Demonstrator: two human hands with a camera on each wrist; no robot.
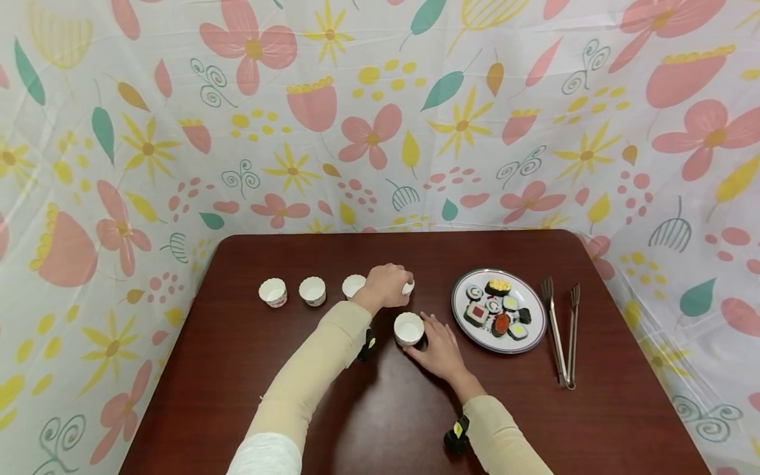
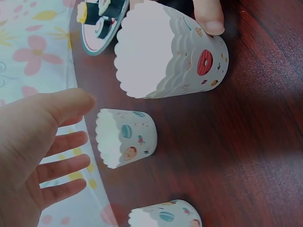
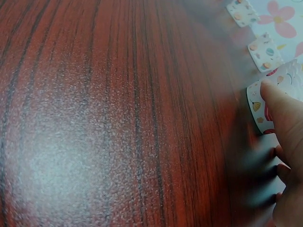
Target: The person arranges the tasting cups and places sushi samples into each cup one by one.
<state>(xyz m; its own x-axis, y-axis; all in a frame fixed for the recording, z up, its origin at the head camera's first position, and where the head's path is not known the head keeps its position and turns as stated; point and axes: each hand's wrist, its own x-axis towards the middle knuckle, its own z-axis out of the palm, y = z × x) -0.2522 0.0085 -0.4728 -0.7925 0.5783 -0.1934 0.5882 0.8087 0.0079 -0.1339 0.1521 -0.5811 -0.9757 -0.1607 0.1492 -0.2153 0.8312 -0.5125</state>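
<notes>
A stack of white paper baking cups (image 1: 409,328) with scalloped rims stands on the table, held by my right hand (image 1: 441,349) with thumb and fingers around its side. Its printed donut shows on the stack (image 2: 204,61) in the left wrist view. My left hand (image 1: 387,285) hovers over the row behind; in its wrist view the fingers (image 2: 66,166) are spread, apart from a single baking cup (image 2: 127,138). That same cup (image 1: 408,288) is partly hidden by the hand in the head view. Leftward along the row stand more cups: one (image 1: 353,285), another (image 1: 312,291) and an end one (image 1: 273,292).
A round plate (image 1: 462,321) with several sushi pieces (image 1: 497,310) lies to the right of my right hand. Beyond it are metal tongs (image 1: 561,336). A floral cloth (image 1: 368,185) hangs behind the brown table (image 1: 249,369).
</notes>
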